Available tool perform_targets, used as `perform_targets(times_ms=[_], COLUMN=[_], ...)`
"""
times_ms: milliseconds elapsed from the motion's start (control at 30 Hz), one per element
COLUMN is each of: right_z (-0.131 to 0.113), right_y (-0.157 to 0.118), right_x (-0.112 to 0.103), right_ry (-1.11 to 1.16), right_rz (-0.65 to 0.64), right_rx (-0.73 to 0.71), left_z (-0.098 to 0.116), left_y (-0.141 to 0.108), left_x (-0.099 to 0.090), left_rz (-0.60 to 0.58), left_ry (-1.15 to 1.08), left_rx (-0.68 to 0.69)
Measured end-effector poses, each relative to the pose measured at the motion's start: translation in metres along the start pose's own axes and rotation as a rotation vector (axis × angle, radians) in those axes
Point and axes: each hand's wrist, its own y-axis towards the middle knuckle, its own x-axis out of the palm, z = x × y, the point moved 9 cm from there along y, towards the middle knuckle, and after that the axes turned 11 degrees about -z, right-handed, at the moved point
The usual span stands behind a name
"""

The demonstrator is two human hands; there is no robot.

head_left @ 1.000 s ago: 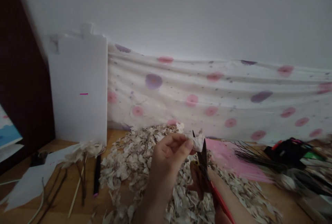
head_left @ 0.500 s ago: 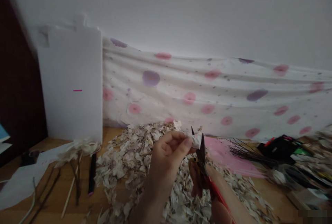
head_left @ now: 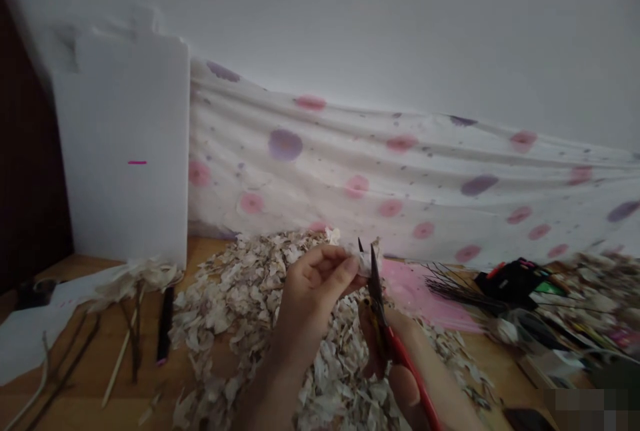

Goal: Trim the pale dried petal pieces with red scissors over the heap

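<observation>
My left hand (head_left: 313,294) pinches a small pale petal (head_left: 365,263) between thumb and fingers, above a big heap of dry whitish petals (head_left: 240,291). On the right, my right hand (head_left: 395,358) is wrapped round the red handles of a pair of scissors (head_left: 384,324). The dark blades point up and stand slightly apart, with the pale petal at and between them, close to my left fingertips. My fingers partly hide the petal and the handles.
A white board (head_left: 125,151) stands at the left, with twigs, a pale flower (head_left: 143,278) and a black marker (head_left: 165,324) before it. Behind the heap hangs flowered cloth (head_left: 320,158). Right: pink sheet (head_left: 425,294), dark thin stems (head_left: 465,298), black pouch (head_left: 513,281).
The whole view has shifted, so most things appear farther left. The blades have closed a little around the petal, which both hands still keep close together.
</observation>
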Motion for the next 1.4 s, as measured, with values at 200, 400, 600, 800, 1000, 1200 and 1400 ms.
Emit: perform_targets(times_ms=[200, 400, 600, 800, 1000, 1200, 1400], right_z=[-0.01, -0.008, -0.009, -0.004, 0.004, 0.008, 0.008], right_y=[0.003, 0.0, 0.0, 0.001, 0.002, -0.002, -0.008], right_x=[0.0, -0.001, -0.005, -0.007, -0.011, -0.014, -0.013], right_ry=[-0.079, -0.202, -0.285, -0.346, -0.302, -0.302, -0.388], right_rz=[-0.04, -0.039, -0.03, -0.064, -0.058, -0.094, -0.131], right_rx=[-0.011, 0.034, 0.052, 0.087, 0.131, 0.198, 0.264], left_z=[0.003, 0.009, 0.011, 0.015, 0.02, 0.018, 0.015], left_y=[0.003, 0.004, 0.006, 0.007, 0.007, 0.007, 0.007], left_x=[-0.001, -0.004, -0.007, -0.013, -0.015, -0.014, -0.012], left_rz=[-0.091, -0.126, -0.186, -0.176, -0.216, -0.236, -0.241], left_ry=[0.028, 0.027, 0.034, 0.071, 0.131, 0.12, 0.102], left_rx=[-0.011, 0.006, -0.007, -0.024, -0.016, -0.004, -0.029])
